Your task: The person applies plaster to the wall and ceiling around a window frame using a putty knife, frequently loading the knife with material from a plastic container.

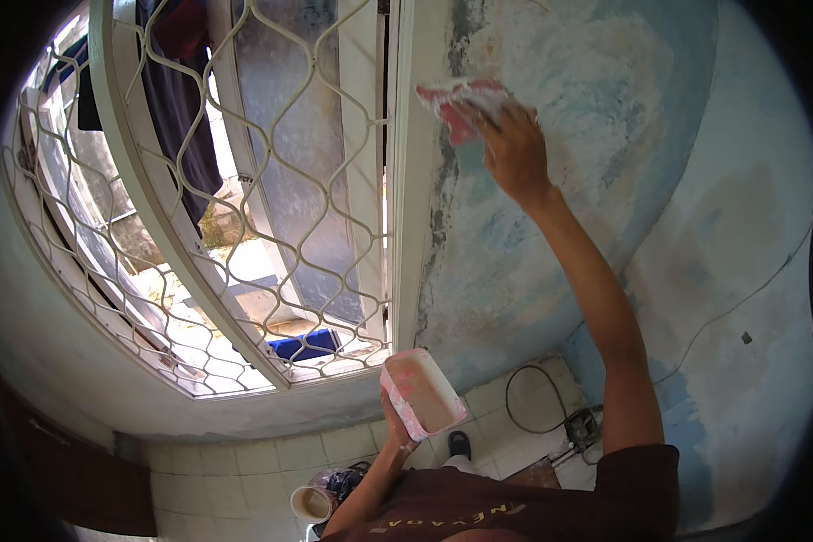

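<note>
My right hand [519, 155] is raised to the patchy blue-and-white wall [596, 99] beside the window frame. Its fingers are closed on a red putty spreader [459, 129], whose upper edge is smeared with white paste. The spreader is at the wall surface; whether it presses on it I cannot tell. Lower down, my left hand [396, 426] grips the side of a rectangular plastic tub [410, 408] with pink smears on its outside. Pale, pinkish material shows inside the tub. Most of my left fingers are hidden behind it.
A window with a wavy metal grille [266, 154] fills the left side. On the tiled floor below are a bucket [313, 504] beside a dark bag, a looped cable [508, 397] and a dark device [583, 426]. A thin wire runs along the right wall.
</note>
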The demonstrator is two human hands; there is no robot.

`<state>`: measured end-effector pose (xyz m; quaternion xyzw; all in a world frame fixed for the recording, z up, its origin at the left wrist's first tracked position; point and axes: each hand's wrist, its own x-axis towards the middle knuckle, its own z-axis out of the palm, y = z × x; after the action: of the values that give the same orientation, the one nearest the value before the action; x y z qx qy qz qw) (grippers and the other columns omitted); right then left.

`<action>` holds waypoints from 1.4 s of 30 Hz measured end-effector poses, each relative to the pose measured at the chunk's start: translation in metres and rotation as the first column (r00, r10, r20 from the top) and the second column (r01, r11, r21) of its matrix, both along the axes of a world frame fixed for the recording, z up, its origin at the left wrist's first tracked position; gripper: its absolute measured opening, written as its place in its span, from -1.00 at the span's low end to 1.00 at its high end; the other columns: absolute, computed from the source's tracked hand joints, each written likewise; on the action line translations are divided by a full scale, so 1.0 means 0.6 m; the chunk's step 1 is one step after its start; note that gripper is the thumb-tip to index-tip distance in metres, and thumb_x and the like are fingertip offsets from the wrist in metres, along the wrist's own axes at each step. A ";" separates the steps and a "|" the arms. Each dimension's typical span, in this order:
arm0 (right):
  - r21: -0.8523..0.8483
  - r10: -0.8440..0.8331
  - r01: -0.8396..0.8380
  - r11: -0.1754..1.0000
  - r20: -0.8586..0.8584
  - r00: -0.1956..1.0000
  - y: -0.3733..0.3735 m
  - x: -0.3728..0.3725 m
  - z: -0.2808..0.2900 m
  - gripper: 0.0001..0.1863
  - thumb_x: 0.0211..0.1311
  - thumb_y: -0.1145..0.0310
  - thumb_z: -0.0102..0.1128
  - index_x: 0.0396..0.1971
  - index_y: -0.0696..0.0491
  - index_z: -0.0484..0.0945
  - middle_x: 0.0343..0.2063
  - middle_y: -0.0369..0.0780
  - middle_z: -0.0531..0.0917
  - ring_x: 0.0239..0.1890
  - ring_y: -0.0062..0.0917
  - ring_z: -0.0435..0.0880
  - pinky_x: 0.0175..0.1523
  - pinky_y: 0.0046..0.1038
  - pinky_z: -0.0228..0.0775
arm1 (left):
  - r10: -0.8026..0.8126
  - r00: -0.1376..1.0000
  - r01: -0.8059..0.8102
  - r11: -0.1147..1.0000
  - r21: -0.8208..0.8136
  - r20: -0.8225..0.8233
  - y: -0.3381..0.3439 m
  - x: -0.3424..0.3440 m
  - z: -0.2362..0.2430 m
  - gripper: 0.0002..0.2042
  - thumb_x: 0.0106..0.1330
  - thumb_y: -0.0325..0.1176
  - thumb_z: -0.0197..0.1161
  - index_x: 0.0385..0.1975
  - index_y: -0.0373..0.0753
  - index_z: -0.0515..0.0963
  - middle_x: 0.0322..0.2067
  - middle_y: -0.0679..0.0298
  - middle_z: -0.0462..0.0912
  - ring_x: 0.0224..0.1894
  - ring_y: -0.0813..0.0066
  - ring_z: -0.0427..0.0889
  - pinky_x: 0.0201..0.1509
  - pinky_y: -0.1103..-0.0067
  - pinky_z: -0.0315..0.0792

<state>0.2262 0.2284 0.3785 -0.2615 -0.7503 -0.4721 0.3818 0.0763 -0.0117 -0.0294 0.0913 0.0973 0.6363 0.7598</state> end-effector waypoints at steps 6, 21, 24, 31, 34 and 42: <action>-0.054 -0.015 0.024 0.998 0.155 0.988 -0.018 0.030 -0.126 -0.38 0.19 0.50 0.19 0.32 -0.10 0.51 0.19 -0.26 0.60 0.13 -0.33 0.59 0.24 -0.20 0.43 | -0.001 1.000 0.001 1.000 -0.006 -0.015 0.002 -0.002 -0.014 -0.19 0.44 0.45 -0.24 0.49 0.00 0.18 0.36 0.23 0.41 0.35 0.14 0.48 0.38 0.04 0.43; -0.062 0.459 -0.962 0.265 -0.869 0.182 0.055 0.018 0.300 -0.77 0.37 0.48 0.26 -0.04 0.22 0.65 -0.21 -0.25 0.74 -0.21 -0.57 0.69 -0.08 -0.48 0.55 | 0.106 0.986 -0.101 0.994 0.045 -0.132 0.004 0.000 -0.017 -0.18 0.44 0.46 -0.28 0.49 -0.03 0.18 0.35 0.21 0.42 0.34 0.16 0.48 0.39 0.14 0.43; -0.024 0.491 -0.971 0.239 -0.860 0.142 0.118 0.001 0.374 -0.74 0.16 0.51 0.33 -0.16 0.30 0.67 -0.24 -0.11 0.75 -0.18 -0.54 0.70 -0.06 -0.43 0.55 | 0.115 0.988 -0.113 0.993 0.029 -0.101 0.002 -0.001 -0.003 -0.24 0.47 0.41 -0.26 0.47 -0.03 0.21 0.33 0.21 0.43 0.33 0.14 0.47 0.37 0.10 0.44; -0.224 0.014 -0.420 0.880 -0.870 0.492 0.090 -0.035 0.389 -0.61 -0.01 0.31 0.40 -0.25 0.33 0.66 -0.26 0.14 0.75 -0.07 -0.05 0.75 0.03 -0.17 0.57 | 0.170 0.981 -0.163 0.984 0.073 -0.096 -0.012 -0.031 0.003 -0.24 0.48 0.39 -0.23 0.49 -0.02 0.18 0.34 0.23 0.41 0.34 0.15 0.47 0.38 0.12 0.43; -0.151 0.065 -0.328 0.932 -0.824 0.563 0.060 -0.011 0.393 -0.59 0.00 0.30 0.37 -0.18 0.27 0.67 -0.21 0.14 0.75 -0.05 0.06 0.73 0.08 -0.13 0.56 | 0.174 0.979 -0.168 0.984 0.061 -0.110 -0.009 -0.034 -0.010 -0.23 0.46 0.41 -0.20 0.49 -0.01 0.17 0.34 0.23 0.41 0.34 0.16 0.46 0.39 0.12 0.42; 0.313 0.301 -0.213 0.926 -0.268 0.915 0.002 -0.054 0.366 -0.48 0.16 0.43 0.33 0.18 0.02 0.57 -0.27 -0.01 0.76 -0.15 -0.11 0.77 -0.08 -0.20 0.61 | 0.158 0.985 -0.154 0.986 0.059 -0.072 0.005 -0.045 -0.029 -0.21 0.43 0.44 -0.17 0.49 0.01 0.18 0.35 0.23 0.40 0.34 0.14 0.46 0.39 0.10 0.42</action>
<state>0.1940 0.2293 0.5980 -0.1746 -0.6353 -0.4702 0.5872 0.0496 -0.0089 -0.0467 0.1279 0.1160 0.6924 0.7005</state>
